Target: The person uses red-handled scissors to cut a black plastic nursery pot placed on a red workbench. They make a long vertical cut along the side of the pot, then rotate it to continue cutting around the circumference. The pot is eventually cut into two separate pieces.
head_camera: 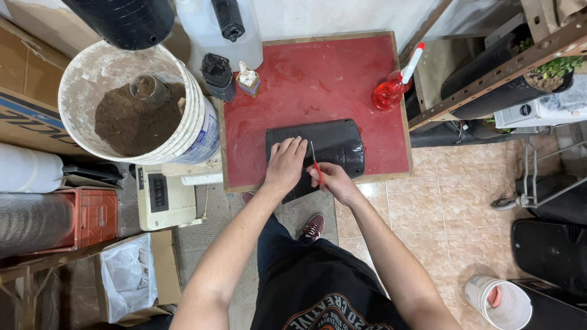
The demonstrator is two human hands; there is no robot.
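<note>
Left hand [285, 164]: fingers flat, pressing bag [330, 146] at table [318, 79] front edge.
Right hand [330, 180]: grip pinching scissors [315, 164], blades pointing away over bag.

Both arms reach forward, bare to the elbow. The left hand [285, 164] lies flat, fingers [296, 146] spread a little. The right hand [333, 181] is curled tight.

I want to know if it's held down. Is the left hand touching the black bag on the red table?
Touching. The head view shows the left hand pressed flat on the black bag, fingers spread over its top surface with no gap.
</note>
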